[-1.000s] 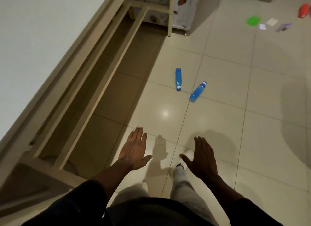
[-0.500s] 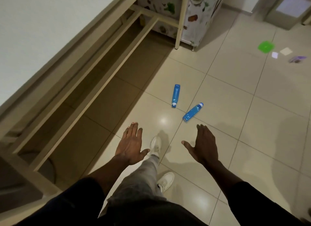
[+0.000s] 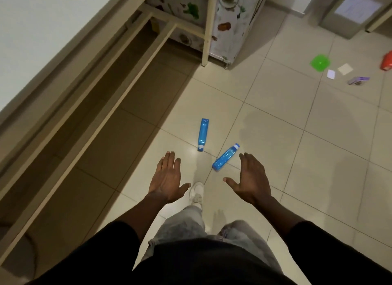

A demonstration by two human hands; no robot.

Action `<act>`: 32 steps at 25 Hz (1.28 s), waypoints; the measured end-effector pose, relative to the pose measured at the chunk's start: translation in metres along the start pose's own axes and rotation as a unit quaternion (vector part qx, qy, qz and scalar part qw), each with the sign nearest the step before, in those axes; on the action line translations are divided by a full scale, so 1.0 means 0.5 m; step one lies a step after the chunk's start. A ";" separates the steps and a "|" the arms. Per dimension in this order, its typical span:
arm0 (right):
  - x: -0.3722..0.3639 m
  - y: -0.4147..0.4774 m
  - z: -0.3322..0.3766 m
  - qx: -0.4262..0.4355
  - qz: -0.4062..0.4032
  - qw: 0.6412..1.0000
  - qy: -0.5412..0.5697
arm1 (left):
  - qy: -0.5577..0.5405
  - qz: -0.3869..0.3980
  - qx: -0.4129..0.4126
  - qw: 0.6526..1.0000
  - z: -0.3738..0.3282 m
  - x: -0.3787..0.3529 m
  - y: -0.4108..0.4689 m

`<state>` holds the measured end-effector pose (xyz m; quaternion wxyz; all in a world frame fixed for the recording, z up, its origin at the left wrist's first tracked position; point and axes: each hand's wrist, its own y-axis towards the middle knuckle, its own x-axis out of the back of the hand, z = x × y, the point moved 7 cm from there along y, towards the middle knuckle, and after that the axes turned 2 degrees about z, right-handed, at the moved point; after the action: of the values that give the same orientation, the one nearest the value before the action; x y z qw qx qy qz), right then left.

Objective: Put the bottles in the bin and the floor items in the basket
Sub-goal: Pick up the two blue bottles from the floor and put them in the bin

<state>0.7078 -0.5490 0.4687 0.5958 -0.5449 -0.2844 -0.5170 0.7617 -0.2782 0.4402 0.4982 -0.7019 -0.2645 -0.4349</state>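
Table frame [image 3: 101,106] fills my nine o'clock side. My left hand [image 3: 167,178] hangs flat, fingers straight, holding nothing. One blue bottle [image 3: 203,134] lies on the floor at its one o'clock. A second bottle [image 3: 225,157] lies slanted at ten o'clock of my right hand [image 3: 252,181], which is likewise spread and empty. A green lid [image 3: 320,62], paper scraps [image 3: 345,69] and a red thing [image 3: 387,61] lie toward two o'clock.

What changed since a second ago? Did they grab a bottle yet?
Not yet. The person walked forward, bringing the left hand and right hand closer to the nearer bottle and farther bottle. Nothing was grabbed. Both bottles still lie on the floor; both hands stay open, empty.
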 end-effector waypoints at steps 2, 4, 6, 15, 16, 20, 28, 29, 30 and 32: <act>0.045 0.071 -0.020 0.004 -0.002 1.000 0.006 | -0.006 -0.017 -0.010 1.000 -0.026 0.047 0.094; 0.080 0.128 -0.034 0.023 -0.011 1.000 0.002 | -0.016 -0.025 -0.003 1.000 -0.040 0.084 0.163; 0.087 0.187 -0.059 0.032 0.004 0.999 -0.007 | -0.019 -0.030 0.013 0.999 -0.048 0.098 0.222; -0.008 0.459 -0.230 0.109 0.130 0.985 -0.035 | -0.027 0.011 0.108 0.994 -0.119 0.055 0.423; -0.016 0.484 -0.246 0.119 0.134 0.983 -0.048 | -0.034 0.017 0.117 0.992 -0.132 0.047 0.444; -0.101 0.596 -0.320 0.116 0.183 0.973 -0.085 | -0.063 0.045 0.109 0.991 -0.184 -0.029 0.553; -0.512 0.825 -0.427 -0.030 0.202 0.979 0.029 | -0.037 0.028 0.059 0.997 -0.105 -0.360 0.882; -0.583 0.852 -0.442 -0.054 0.209 0.976 0.037 | -0.027 0.020 0.057 0.998 -0.086 -0.417 0.931; -0.652 0.878 -0.455 -0.084 0.210 0.973 0.048 | -0.019 0.013 0.055 0.998 -0.068 -0.477 0.982; -0.776 0.914 -0.484 -0.170 0.205 0.961 0.068 | -0.001 0.011 0.059 0.998 -0.045 -0.593 1.073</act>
<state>0.9589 -0.7170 -0.1027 0.6057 -0.6480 -0.0332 -0.4605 1.0429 -0.4758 -0.0682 0.5435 -0.6747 -0.2825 -0.4118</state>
